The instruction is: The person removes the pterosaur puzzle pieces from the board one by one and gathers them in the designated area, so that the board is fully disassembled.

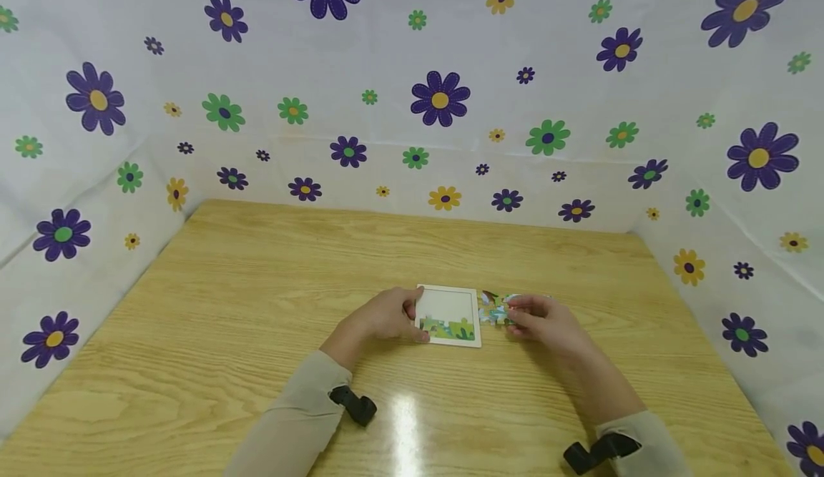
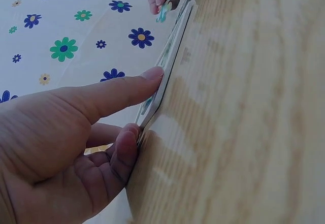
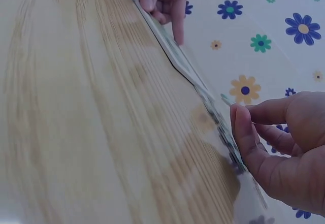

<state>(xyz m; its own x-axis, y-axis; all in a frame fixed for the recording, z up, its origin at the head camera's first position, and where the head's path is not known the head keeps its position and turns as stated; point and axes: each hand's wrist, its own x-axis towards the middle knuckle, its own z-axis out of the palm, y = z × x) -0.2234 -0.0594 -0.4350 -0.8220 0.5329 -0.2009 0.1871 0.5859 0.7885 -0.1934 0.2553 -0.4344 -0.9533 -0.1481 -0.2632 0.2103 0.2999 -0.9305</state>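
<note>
A square white puzzle tray (image 1: 445, 304) lies on the table, its bottom row filled with green, picture-printed pieces (image 1: 450, 328). My left hand (image 1: 386, 314) holds the tray along its left side, thumb at the near corner and fingers at the far one. In the left wrist view the thumb presses on the tray's edge (image 2: 161, 89). My right hand (image 1: 550, 325), just right of the tray, pinches a small puzzle piece (image 3: 227, 99) between thumb and forefinger. Loose puzzle pieces (image 1: 492, 312) lie against the tray's right side, partly hidden beneath that hand.
The wood-grain table (image 1: 290, 262) extends around the tray on all sides. White cloth (image 1: 386, 48) printed with purple, green and yellow flowers stands behind the table and along both sides. Black straps with a small device (image 1: 357, 407) sit on each wrist over beige sleeves.
</note>
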